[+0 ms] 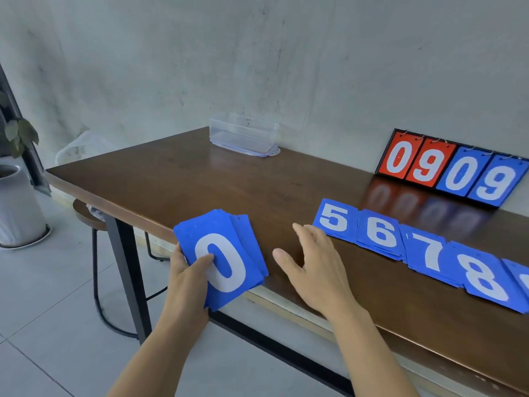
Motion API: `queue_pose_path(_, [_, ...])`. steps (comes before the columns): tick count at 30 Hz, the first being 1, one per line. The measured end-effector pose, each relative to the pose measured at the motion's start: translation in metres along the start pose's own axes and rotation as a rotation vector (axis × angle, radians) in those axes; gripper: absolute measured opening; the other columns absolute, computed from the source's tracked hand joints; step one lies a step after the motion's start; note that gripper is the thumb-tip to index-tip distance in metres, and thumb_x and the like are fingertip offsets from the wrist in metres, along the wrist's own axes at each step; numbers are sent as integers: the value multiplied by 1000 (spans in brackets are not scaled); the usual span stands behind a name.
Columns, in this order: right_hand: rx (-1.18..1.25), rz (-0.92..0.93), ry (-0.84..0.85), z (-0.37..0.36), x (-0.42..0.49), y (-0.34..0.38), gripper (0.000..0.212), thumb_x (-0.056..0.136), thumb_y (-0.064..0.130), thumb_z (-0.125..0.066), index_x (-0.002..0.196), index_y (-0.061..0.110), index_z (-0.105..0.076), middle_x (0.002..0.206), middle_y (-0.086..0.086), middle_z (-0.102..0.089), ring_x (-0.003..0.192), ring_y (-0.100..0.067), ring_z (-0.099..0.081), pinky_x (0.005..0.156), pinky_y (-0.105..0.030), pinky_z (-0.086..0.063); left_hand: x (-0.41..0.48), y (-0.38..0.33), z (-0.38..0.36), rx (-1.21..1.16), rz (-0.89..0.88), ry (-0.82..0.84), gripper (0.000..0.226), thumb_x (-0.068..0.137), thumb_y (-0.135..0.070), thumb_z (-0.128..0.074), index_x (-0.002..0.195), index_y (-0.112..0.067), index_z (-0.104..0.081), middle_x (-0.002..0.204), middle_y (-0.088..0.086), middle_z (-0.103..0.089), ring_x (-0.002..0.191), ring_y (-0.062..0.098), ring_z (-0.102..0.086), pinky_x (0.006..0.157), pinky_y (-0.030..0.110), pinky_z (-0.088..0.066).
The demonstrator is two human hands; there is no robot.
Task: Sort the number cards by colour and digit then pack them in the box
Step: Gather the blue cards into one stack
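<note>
My left hand (190, 272) grips a stack of blue number cards (221, 257) over the table's front edge, thumb on the top card, a white 0. My right hand (313, 265) hovers open, fingers spread, just left of a row of blue card piles on the table. The piles show 5 (335, 219), 6 (378, 233), 7 (428, 250) and 8 (483, 277); a further pile is cut off at the right edge. The clear plastic box (243, 134) stands at the table's back edge by the wall, with its lid underneath.
A flip scoreboard (452, 167) with red 0 9 and blue 0 9 leans against the wall at the back right. The brown table (200, 179) has a round stool (86, 210) under its left end. A white plant pot (17, 204) stands on the floor at the left.
</note>
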State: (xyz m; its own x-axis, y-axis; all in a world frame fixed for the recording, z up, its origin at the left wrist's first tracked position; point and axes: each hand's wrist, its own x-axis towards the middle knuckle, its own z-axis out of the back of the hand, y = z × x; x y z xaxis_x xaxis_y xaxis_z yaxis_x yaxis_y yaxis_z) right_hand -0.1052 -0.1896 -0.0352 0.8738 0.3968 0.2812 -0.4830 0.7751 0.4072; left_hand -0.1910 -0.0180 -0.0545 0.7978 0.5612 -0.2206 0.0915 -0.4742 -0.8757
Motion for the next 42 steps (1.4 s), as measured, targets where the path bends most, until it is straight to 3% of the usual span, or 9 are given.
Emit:
queue_pose_path(7, [-200,-205,157,19,46,-48,74,94,65,-30,151,18,-24,156,-7,-25,144,-26,-21,116,-43,-23,-15,2,-18,-16,-22,-7,38,96,-10,-50,128,-32,-50,111,-5,-68,97,21,-68,69,36,-55])
queue_pose_path(10, [-244,-124,212,18,43,-48,64,95,63,-25,136,16,-43,140,-5,-43,132,-26,-36,110,-42,-31,-23,6,-27,-27,-15,-20,40,96,-10,-51,130,-31,-49,114,-3,-67,100,23,-67,73,38,-55])
queue_pose_path(18, [-194,192,212,23,-31,-39,78,81,58,-3,142,22,-35,152,4,-26,142,-17,-18,115,-29,-17,-46,18,-48,-47,-35,-63,36,96,-9,-50,124,-33,-52,105,-8,-69,94,18,-67,69,34,-54])
queue_pose_path(23, [98,308,224,37,-64,-53,57,85,34,-21,135,29,-48,142,12,-38,135,-4,-26,112,-26,-24,-61,32,-63,-44,-48,-85,38,95,-7,-50,126,-29,-51,110,-4,-69,100,22,-67,81,41,-55])
queue_pose_path(27, [291,153,113,61,-68,-81,59,81,27,-28,133,26,-56,139,18,-44,132,7,-26,106,-9,-17,-69,44,-76,-32,-56,-90,40,95,-7,-49,129,-30,-50,113,-3,-68,102,23,-66,85,46,-55])
queue_pose_path(33, [305,5,231,68,-38,-89,51,97,21,-34,148,21,-34,151,7,-35,140,-9,-24,116,-33,-21,-76,61,-96,-8,-70,-117,42,95,-8,-50,130,-32,-47,115,-4,-66,104,22,-65,90,48,-54])
queue_pose_path(36, [260,32,253,58,-29,-79,32,95,18,-35,118,8,-54,121,-3,-56,122,-19,-43,109,-36,-27,-77,64,-99,-15,-70,-139,43,96,-8,-49,131,-31,-46,115,-3,-65,104,23,-65,89,48,-54])
queue_pose_path(39, [257,56,261,50,-29,-74,16,89,21,-35,77,17,-46,81,6,-50,90,-13,-43,106,-39,-28,-77,67,-101,-5,-59,-142,42,96,-10,-49,133,-30,-46,115,-2,-66,102,22,-65,83,43,-55])
queue_pose_path(42, [343,150,341,53,-36,-70,16,84,26,-36,78,36,-47,83,16,-50,92,-10,-39,100,-32,-25,-79,72,-105,22,-53,-134,41,96,-14,-50,133,-30,-45,116,-2,-65,103,22,-65,78,39,-55])
